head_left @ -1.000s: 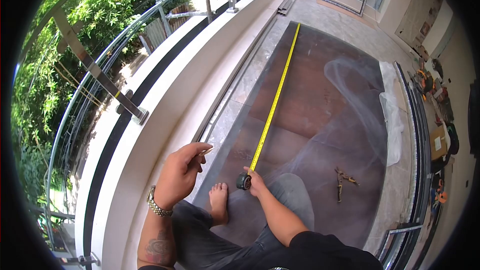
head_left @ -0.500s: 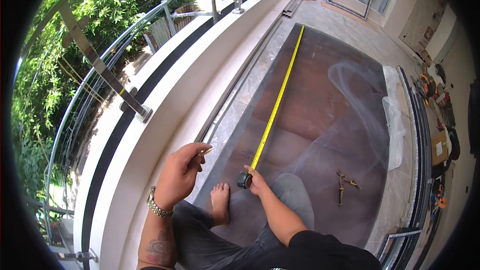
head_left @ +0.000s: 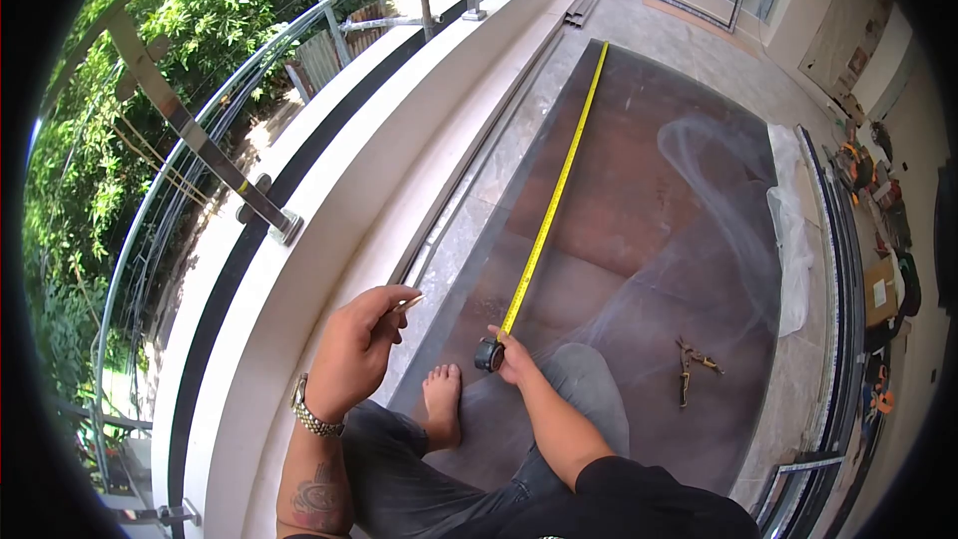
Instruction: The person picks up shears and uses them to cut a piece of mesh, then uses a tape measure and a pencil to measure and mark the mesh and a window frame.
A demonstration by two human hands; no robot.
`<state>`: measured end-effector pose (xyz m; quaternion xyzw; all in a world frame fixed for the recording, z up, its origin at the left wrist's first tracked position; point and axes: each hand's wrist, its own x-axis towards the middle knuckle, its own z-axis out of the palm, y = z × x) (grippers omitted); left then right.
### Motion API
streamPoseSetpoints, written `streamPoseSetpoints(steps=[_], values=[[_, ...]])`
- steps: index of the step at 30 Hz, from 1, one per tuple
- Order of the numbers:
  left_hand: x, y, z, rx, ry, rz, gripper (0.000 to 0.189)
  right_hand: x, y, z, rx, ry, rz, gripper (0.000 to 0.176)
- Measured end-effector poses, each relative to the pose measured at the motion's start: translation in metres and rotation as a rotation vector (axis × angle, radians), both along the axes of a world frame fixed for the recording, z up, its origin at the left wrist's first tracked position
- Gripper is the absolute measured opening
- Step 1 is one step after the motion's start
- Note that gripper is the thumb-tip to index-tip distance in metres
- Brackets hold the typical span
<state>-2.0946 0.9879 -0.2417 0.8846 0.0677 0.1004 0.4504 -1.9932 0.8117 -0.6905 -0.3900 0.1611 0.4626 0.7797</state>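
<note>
Raised at the left of centre, my left hand (head_left: 357,344) pinches a small thin light-coloured piece (head_left: 409,302) between thumb and fingers. My right hand (head_left: 512,357) is closed on a black tape measure (head_left: 488,354), near my bent knee. From its case the yellow blade (head_left: 552,208) runs out straight over the large dark sheet (head_left: 609,170) to the sheet's far edge. A pair of snips with yellow and black handles (head_left: 686,369) lies open on the sheet, right of my knee.
A white ledge with metal railing posts (head_left: 254,198) runs along the left. Clear plastic film (head_left: 788,240) and long dark frames (head_left: 836,309) lie at the right. Beyond them are tools and a cardboard box (head_left: 880,292). My bare foot (head_left: 441,404) rests on the sheet.
The view has shifted slightly. Both hands keep nearly the same pose, with the tape still extended.
</note>
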Motion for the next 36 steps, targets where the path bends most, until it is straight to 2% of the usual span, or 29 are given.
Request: streamPoseSetpoints(steps=[19, 36], values=[[-0.003, 0.012, -0.011, -0.019, 0.034, 0.036, 0.029, -0.001, 0.009, 0.010, 0.034, 0.053, 0.013, 0.042], [-0.015, 0.019, -0.006, 0.013, 0.032, 0.051, 0.027, -0.001, 0.019, 0.024, 0.026, -0.006, 0.017, 0.034]])
